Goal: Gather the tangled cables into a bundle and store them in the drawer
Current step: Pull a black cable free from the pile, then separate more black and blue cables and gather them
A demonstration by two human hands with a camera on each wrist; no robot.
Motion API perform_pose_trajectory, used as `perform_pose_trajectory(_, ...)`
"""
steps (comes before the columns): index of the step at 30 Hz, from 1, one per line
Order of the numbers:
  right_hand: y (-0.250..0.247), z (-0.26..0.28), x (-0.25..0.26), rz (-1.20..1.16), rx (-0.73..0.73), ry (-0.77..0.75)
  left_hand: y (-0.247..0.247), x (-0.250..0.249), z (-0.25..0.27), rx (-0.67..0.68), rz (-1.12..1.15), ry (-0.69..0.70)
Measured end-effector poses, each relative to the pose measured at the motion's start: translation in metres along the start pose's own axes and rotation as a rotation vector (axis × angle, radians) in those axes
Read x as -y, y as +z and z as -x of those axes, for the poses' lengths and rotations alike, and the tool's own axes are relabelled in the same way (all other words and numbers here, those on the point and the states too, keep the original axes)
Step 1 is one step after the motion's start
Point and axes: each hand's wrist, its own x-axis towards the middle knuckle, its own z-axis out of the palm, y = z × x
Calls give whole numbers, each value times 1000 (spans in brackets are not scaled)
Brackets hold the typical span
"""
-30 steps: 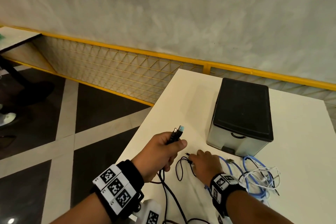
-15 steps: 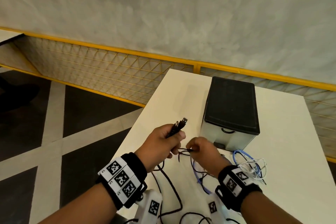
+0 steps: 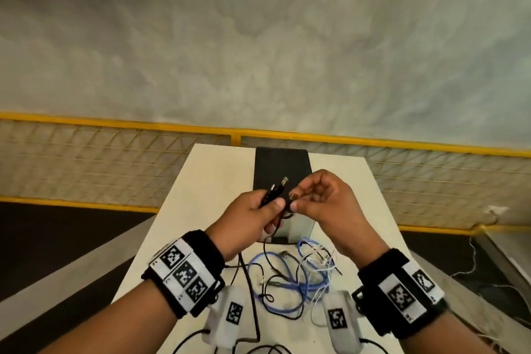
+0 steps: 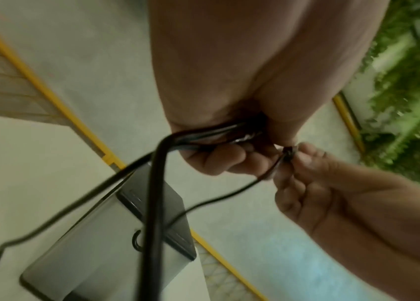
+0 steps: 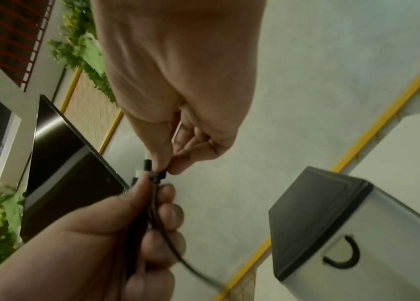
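Above drawer unit (image 3: 281,164), both hands (image 3: 321,201) now raised w/ black cable (image 3: 274,191).

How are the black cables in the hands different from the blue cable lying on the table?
The black cables are lifted off the table, plug ends up; the blue cable lies flat on the table. The left hand grips the black cables and the right hand pinches one end, while nothing holds the blue cable. The black cables trail in long runs; the blue cable sits in tangled loops. Neither is in the drawer box yet.
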Motion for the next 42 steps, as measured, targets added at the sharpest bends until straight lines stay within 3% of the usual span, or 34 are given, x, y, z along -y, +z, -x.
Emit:
perform_pose_trajectory(4, -8, 6, 9, 14, -23, -47, 12, -7, 5, 90, 128, 8)
perform_pose_trajectory(10, -1, 10, 3, 23, -98, -27, 19, -11, 8, 59, 164, 26)
perform_pose_trajectory(13, 0, 20, -9, -86, -120, 196, 18, -8, 5, -37, 162, 37)
perform_pose_trajectory(16, 9, 34, -27, -260, 60, 633, 13, -5, 0, -102, 153, 61)
perform_pose_trajectory(19, 22, 38, -42, -352, 222, 817, 19, -2, 6, -31, 134, 63)
perform_pose_trajectory(22, 30, 33, -46, -510, 184, 812, 28, 1, 15, 26, 163, 84)
perform_pose_trajectory(27, 37, 29, -49, -677, 89, 855, 23, 5, 26, -39, 205, 144)
perform_pose_trajectory(31, 38, 12, -58, -978, -31, 804, 16, 7, 47, -10, 264, 174)
perform_pose_trajectory(35, 11, -8, -56, -1119, -283, 726, -10, 11, 66, -13, 448, 20)
perform_pose_trajectory(37, -3, -9, -55, -1072, -340, 711, -34, 22, 68, -86, 369, -136)
perform_pose_trajectory(39, -4, 0, -54, -956, -266, 712, -55, 38, 66, -173, 219, -244)
perform_pose_trajectory(42, 17, 22, -53, -589, 42, 698, -60, 51, 58, -222, 111, -265)
